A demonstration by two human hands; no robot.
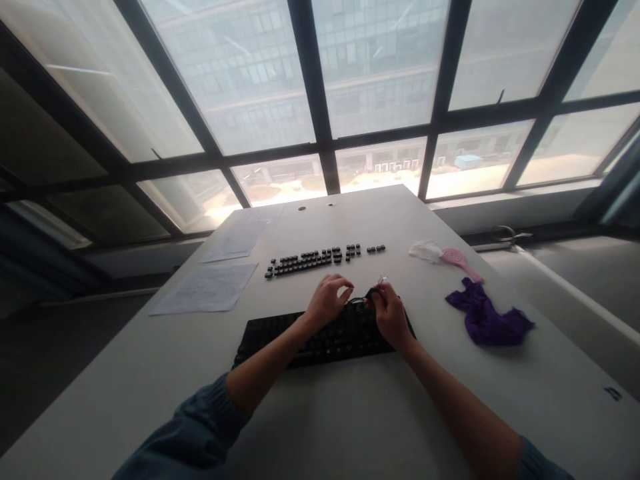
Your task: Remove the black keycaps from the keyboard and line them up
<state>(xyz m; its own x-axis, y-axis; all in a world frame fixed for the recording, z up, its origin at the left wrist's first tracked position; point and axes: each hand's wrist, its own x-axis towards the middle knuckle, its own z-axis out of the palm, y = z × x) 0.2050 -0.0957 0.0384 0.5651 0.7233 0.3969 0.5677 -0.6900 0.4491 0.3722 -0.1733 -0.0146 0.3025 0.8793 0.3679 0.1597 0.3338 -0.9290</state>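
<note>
A black keyboard [320, 340] lies on the white desk below both of my hands. My left hand [327, 299] hovers over its far edge, fingers curled and the thumb and forefinger tips close together. Whatever may be between them is too small to make out. My right hand [390, 315], over the keyboard's right part, pinches a small black piece [371, 293]. A shiny, wire-like bit [383, 279] sticks up by its fingertips. Between the two hands runs a thin black cable or loop [356, 301]. Beyond them, loose black keycaps [305, 261] are set out in rows.
Sheets of paper [205, 288] lie at the left. To the right are a crumpled white piece [425, 251], a pink round-headed object with a handle [455, 256] and a purple cloth [493, 323]. Large windows [380, 67] stand behind the desk [345, 420].
</note>
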